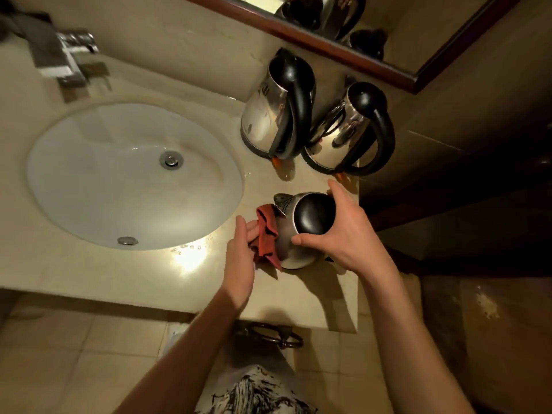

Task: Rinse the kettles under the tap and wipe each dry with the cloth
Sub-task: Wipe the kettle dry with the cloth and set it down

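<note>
A steel kettle (pixel 294 243) with a black lid stands on the counter to the right of the basin. My right hand (pixel 343 231) grips it from above, around the lid and its right side. My left hand (pixel 240 249) presses a red cloth (pixel 266 234) against the kettle's left wall, just below the spout. Two more steel kettles with black handles stand behind: one (pixel 268 115) nearer the basin, the other (pixel 346 138) to its right. The tap (pixel 68 58) is at the top left; no water runs from it.
The white oval basin (pixel 89 186) is sunk into the beige counter (pixel 119 273), which has water drops near its front. A wood-framed mirror (pixel 373 58) runs behind the kettles. The counter ends at the right, by a dark wall. A towel ring (pixel 268 336) hangs below the front edge.
</note>
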Motion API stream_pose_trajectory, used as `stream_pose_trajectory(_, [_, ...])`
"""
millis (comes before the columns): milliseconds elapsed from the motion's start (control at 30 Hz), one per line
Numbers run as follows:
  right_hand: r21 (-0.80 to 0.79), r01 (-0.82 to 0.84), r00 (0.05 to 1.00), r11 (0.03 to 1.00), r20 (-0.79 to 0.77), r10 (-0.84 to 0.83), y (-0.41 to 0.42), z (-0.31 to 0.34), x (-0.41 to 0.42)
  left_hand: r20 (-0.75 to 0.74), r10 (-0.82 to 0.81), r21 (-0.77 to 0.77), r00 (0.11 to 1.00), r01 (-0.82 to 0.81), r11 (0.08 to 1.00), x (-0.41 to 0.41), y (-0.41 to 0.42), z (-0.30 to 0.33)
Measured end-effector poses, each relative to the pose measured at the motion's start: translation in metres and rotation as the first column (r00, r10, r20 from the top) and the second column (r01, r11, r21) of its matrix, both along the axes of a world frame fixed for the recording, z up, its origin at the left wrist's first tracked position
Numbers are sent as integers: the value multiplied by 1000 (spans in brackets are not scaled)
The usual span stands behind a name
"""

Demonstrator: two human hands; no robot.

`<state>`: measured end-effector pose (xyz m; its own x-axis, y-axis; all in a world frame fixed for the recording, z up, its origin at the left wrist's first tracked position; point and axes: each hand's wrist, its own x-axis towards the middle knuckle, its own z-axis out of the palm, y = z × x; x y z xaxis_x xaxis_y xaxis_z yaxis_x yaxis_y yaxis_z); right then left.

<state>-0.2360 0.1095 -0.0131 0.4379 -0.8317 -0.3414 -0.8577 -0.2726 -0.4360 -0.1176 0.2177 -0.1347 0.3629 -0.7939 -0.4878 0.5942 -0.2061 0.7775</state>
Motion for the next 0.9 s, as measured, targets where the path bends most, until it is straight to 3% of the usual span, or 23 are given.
stream_pose_trajectory(67, [-10,-6,1000,1000,9,6,-1,-1,0,9,-14,-2,1000,14,1000,4,13,5])
stream_pose_trajectory(133, [-8,-13,1000,1000,21,13,0,-2,-2,34,-27,92,999,23,995,8,29,8])
stream_pose_trajectory(167, [-6,-11,999,1000,33,11,0,-2,-3,108,-49,101,993,38,994,10,38,8])
stream_pose_trajectory(200, [-6,-3,999,1000,51,3,0,-3,-4,287,-129,89,949,108,990,13,46,8])
stream_pose_trajectory(233, [-9,14,997,1000,80,-13,1,-4,-6,547,-269,117,793,246,962,17,53,3])
stream_pose_trajectory(267, [-10,42,992,999,123,-41,1,-6,-9,751,-435,261,497,382,887,21,59,-5])
stream_pose_trajectory(300, [-8,82,980,997,184,-80,1,-7,-13,801,-556,426,222,441,790,22,62,-14])
stream_pose_trajectory(333, [0,125,960,992,252,-121,2,-8,-17,786,-611,523,97,423,740,23,61,-16])
stream_pose_trajectory(367, [12,157,938,988,312,-153,2,-9,-21,780,-614,534,122,383,754,23,58,-18])
stream_pose_trajectory(400, [19,172,921,985,351,-168,4,-10,-25,780,-576,481,245,353,802,23,53,-11])
stream_pose_trajectory(467, [7,164,913,986,378,-154,6,-14,-30,710,-393,288,584,268,919,24,40,3])
stream_pose_trajectory(500, [-7,154,912,988,385,-140,6,-16,-33,640,-324,209,696,249,946,24,31,10])
stream_pose_trajectory(567, [-19,152,910,988,394,-132,4,-18,-40,477,-291,116,829,269,956,22,13,19])
stream_pose_trajectory(767, [157,218,912,963,320,-258,-2,-46,-81,360,-361,7,860,384,923,9,-26,8])
stream_pose_trajectory(900, [305,192,860,933,406,-309,-4,-64,-88,280,-301,-70,911,332,941,0,-32,7])
